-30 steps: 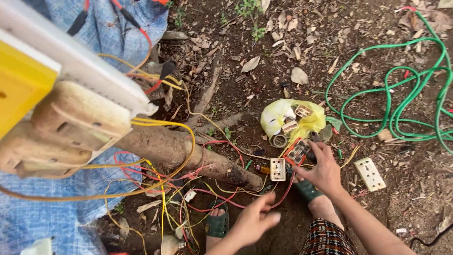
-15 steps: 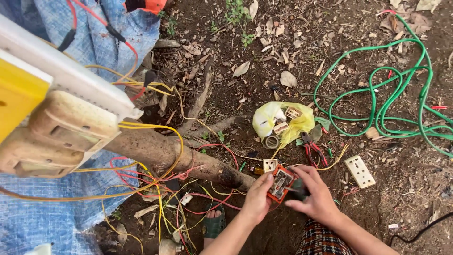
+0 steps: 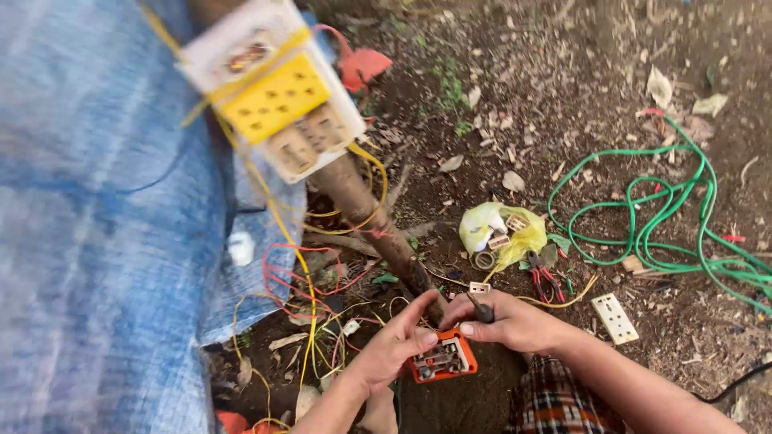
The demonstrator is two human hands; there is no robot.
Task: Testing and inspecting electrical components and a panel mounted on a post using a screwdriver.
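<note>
Both of my hands hold a small orange electrical socket block (image 3: 442,360) low in the middle of the view, its wiring side up. My left hand (image 3: 392,347) grips its left edge with thumb on top. My right hand (image 3: 508,321) holds its upper right corner and also pinches a thin dark tool (image 3: 481,309) between the fingers. Red and yellow wires (image 3: 310,281) trail over the dirt to the left of the block.
A wooden post (image 3: 366,217) carries a white and yellow socket board (image 3: 277,96) at the top left. Blue tarp (image 3: 96,241) fills the left side. A yellow bag of parts (image 3: 527,241), red-handled pliers (image 3: 545,281), a white socket plate (image 3: 615,318) and coiled green cable (image 3: 667,217) lie on the ground.
My right hand picked the orange block off the ground and brought it toward me; my left hand joined it. The camera tilted, bringing the socket board's face into view.
</note>
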